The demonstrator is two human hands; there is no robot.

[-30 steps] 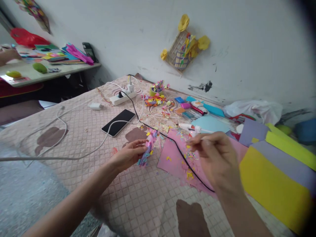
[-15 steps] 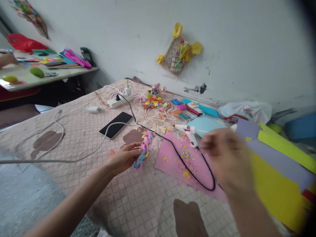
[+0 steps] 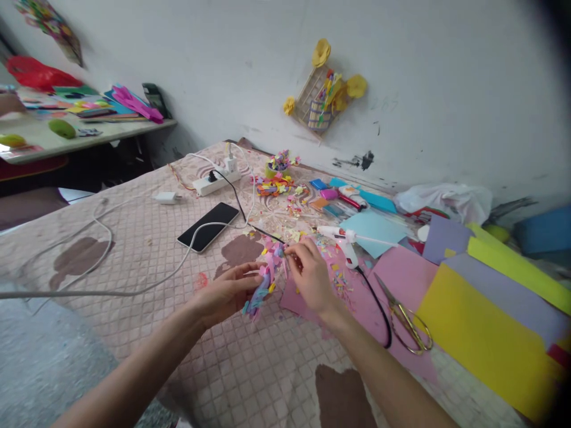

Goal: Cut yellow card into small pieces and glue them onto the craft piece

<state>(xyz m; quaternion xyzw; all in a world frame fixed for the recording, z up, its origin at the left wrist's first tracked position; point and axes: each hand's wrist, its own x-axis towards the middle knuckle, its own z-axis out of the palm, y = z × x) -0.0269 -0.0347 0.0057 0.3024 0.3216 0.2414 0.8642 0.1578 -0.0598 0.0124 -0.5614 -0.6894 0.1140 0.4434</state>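
My left hand (image 3: 234,289) grips a slim craft piece (image 3: 264,280) covered in small pink, lilac, blue and yellow foam or paper bits, tilted over the table. At its upper end my right hand (image 3: 312,276) pinches thumb and fingers together; what lies between the fingertips is too small to make out. Just right of that hand a white glue gun (image 3: 348,248) rests with its glue stick out behind it and its black cord (image 3: 377,303) curving down. Gold-handled scissors (image 3: 404,321) lie partly spread on pink sheets (image 3: 408,270).
A black phone (image 3: 208,226), a white power strip (image 3: 217,183) and loose white cables lie left of centre. Coloured scraps and a small pot (image 3: 277,166) of them stand behind. Yellow (image 3: 477,333) and purple sheets cover the right side. A second table (image 3: 125,126) stands far left.
My right hand has moved left from beside the glue stick to the craft piece's upper end, uncovering the scissors. My left hand still holds the piece, slightly lower.
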